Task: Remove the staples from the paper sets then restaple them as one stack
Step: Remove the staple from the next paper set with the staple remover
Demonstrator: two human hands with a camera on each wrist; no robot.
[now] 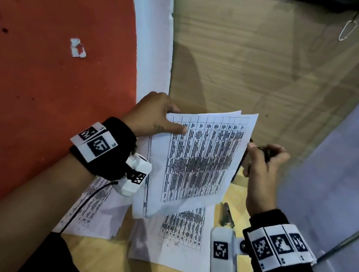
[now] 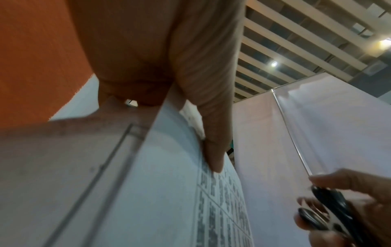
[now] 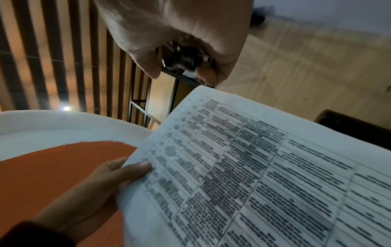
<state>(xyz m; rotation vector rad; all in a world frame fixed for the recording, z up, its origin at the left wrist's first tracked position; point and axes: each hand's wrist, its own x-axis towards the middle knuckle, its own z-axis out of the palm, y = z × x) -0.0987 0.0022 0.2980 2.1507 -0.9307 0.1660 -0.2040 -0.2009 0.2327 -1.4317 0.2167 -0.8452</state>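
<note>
Head view: my left hand [image 1: 154,112] pinches the lifted paper set [image 1: 195,162], my right hand [image 1: 262,164] curls round a dark stapler [image 1: 264,152].

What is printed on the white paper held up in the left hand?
A black ruled table filled with blurred rows of text on the white paper sheets, clearest in the right wrist view.

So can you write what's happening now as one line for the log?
left hand: holds white printed paper set raised | right hand: grips small black tool beside it | more printed sheets: on wooden table
</note>
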